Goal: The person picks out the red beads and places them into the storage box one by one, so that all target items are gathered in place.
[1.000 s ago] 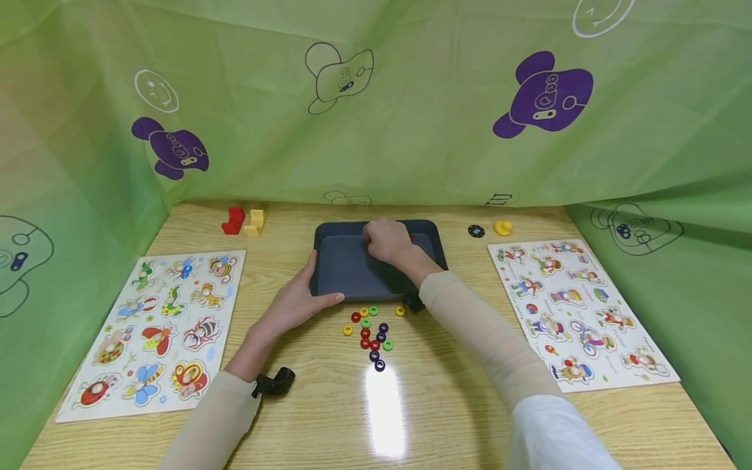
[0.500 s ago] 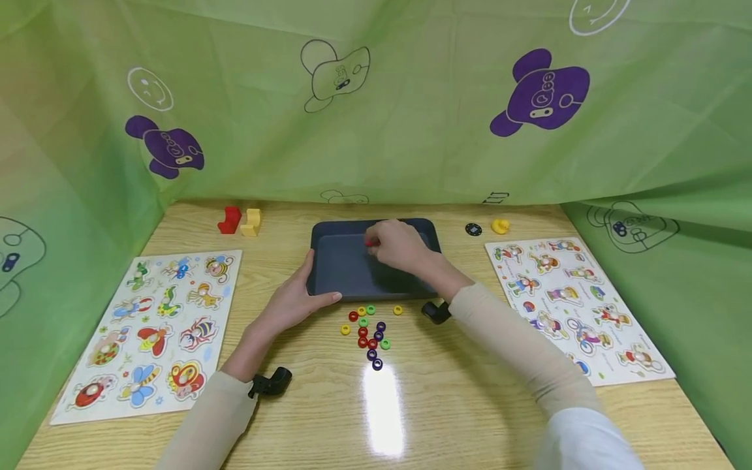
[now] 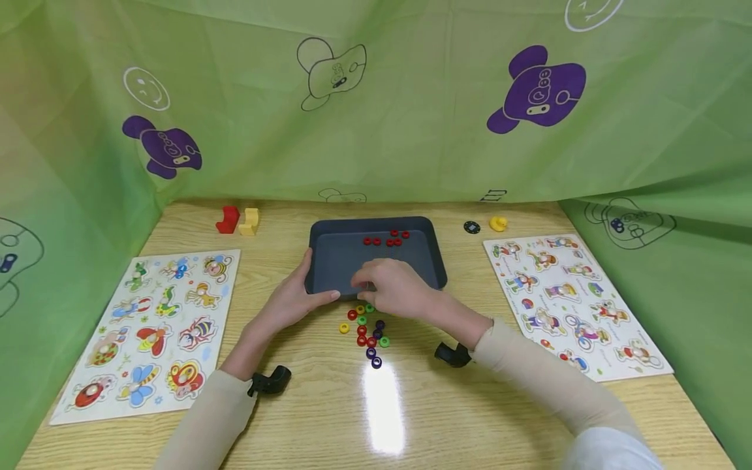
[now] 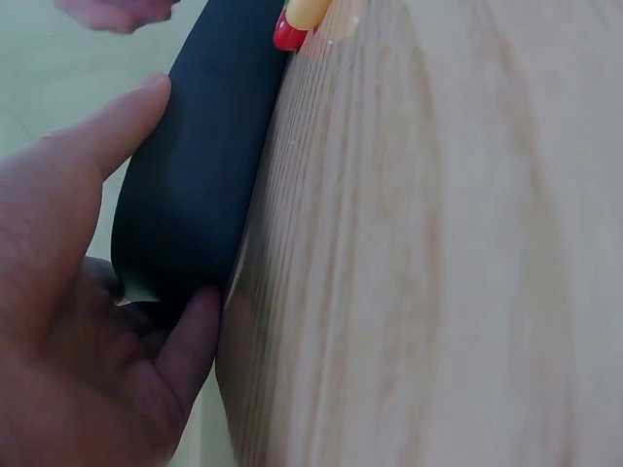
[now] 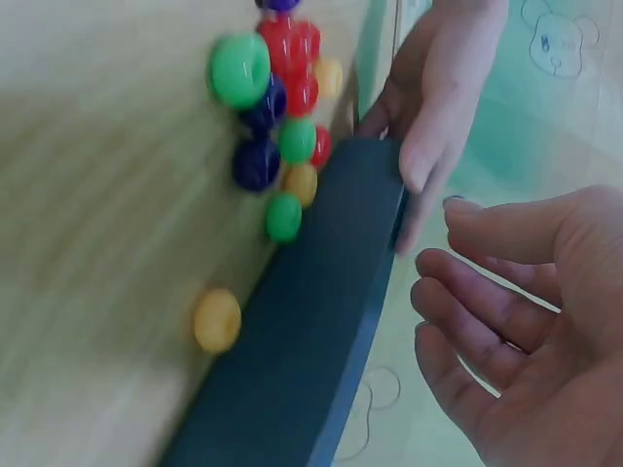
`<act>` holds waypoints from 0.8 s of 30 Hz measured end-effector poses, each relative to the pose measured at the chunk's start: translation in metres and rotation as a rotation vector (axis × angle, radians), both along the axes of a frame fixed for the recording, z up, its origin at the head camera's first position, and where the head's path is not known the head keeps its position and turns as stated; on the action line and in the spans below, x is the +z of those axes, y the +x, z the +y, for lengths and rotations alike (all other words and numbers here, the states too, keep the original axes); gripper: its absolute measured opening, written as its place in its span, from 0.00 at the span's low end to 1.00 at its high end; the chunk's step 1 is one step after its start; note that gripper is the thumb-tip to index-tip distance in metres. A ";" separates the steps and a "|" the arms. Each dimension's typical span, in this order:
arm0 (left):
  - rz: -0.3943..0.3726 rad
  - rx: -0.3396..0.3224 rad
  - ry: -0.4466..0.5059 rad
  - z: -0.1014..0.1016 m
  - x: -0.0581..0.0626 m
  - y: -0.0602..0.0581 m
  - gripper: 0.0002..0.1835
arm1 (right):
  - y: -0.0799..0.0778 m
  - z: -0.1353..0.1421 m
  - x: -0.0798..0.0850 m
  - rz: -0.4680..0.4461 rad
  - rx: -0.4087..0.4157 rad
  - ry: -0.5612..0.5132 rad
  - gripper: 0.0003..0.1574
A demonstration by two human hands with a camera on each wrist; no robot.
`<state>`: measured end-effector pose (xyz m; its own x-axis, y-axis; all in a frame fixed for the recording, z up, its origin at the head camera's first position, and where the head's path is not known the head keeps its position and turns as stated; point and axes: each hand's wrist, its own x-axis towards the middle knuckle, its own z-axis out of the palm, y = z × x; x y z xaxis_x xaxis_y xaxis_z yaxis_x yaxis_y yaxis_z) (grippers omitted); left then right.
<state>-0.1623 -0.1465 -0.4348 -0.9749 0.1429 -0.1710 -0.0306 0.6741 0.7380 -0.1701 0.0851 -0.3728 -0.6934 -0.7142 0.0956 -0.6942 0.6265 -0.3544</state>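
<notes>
My left hand (image 3: 292,301) holds the near left corner of a dark grey tray (image 3: 335,261), its thumb along the front wall (image 4: 200,146). Above the tray's front rim hovers my right hand (image 3: 396,287), and the right wrist view shows its fingers (image 5: 477,341) loosely bent with nothing between them. Several small red rings (image 3: 397,241) lie inside the tray toward the back right. In front of it, loose rings in red (image 3: 361,331), yellow (image 3: 344,328), green (image 3: 384,341) and dark purple (image 3: 376,362) are scattered on the table. My right hand partly covers the nearest ones.
A board with insect pictures (image 3: 158,326) lies at left, another with figures of children (image 3: 564,300) at right. Red (image 3: 228,220) and yellow (image 3: 249,222) blocks stand at the back left. A black disc (image 3: 472,227) and a yellow duck (image 3: 498,224) are at the back right.
My right hand has let go of a red ring inside the tray and come back toward the front rim, uncovering the red rings there. The left hand stays on the tray corner.
</notes>
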 end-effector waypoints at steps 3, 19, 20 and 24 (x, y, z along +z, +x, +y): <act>-0.002 -0.004 -0.001 0.000 -0.001 0.000 0.62 | 0.009 -0.001 -0.005 -0.012 0.015 0.009 0.11; 0.012 -0.013 0.022 -0.002 -0.004 -0.001 0.61 | 0.027 -0.018 -0.032 0.132 0.074 0.066 0.08; 0.012 -0.012 0.023 -0.002 -0.004 -0.001 0.61 | 0.028 -0.018 -0.032 0.145 0.076 0.076 0.08; 0.015 -0.010 0.023 -0.003 -0.004 -0.001 0.61 | 0.029 -0.020 -0.035 0.190 0.082 0.114 0.06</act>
